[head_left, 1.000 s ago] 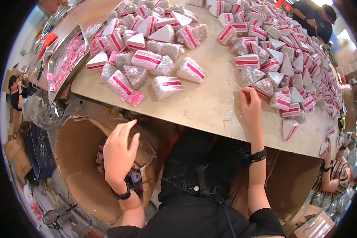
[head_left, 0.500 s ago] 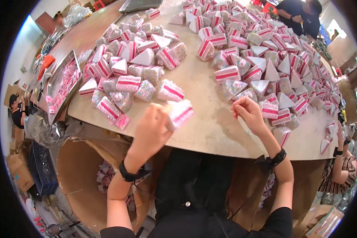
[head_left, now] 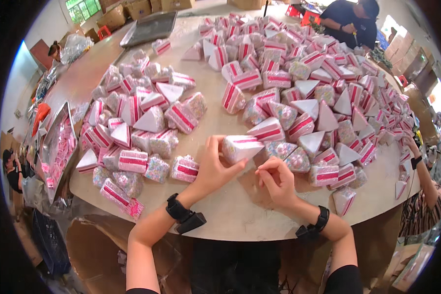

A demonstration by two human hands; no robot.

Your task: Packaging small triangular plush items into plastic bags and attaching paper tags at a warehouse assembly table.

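My left hand (head_left: pixel 211 170) holds a decorative cake slice (head_left: pixel 241 149), a wedge with a white face, a pink stripe and a speckled rounded end. It is raised above the table (head_left: pixel 220 218), its point toward my right hand (head_left: pixel 278 183). The fingers of that right hand are pinched together beside the slice; whatever they hold, if anything, is too small to make out. A large heap of similar slices (head_left: pixel 306 107) spreads beyond and to the right. To the left lies a smaller group of slices (head_left: pixel 150 120). One slice (head_left: pixel 114 192) there has a pink packet (head_left: pixel 134 208) at its end.
At the left edge stands a metal tray (head_left: pixel 77 137) of pink packets. A dark tray (head_left: pixel 152 30) lies at the far left. Below the table's front edge is a cardboard drum (head_left: pixel 90 245). A person in black (head_left: pixel 352 22) works across the table; another person's arm (head_left: pixel 426 179) reaches in at right.
My left hand has carried the cake slice rightward, close to my right hand, and turned it. My right hand has shifted left, still pinched. The view has tilted, showing more beyond the table.
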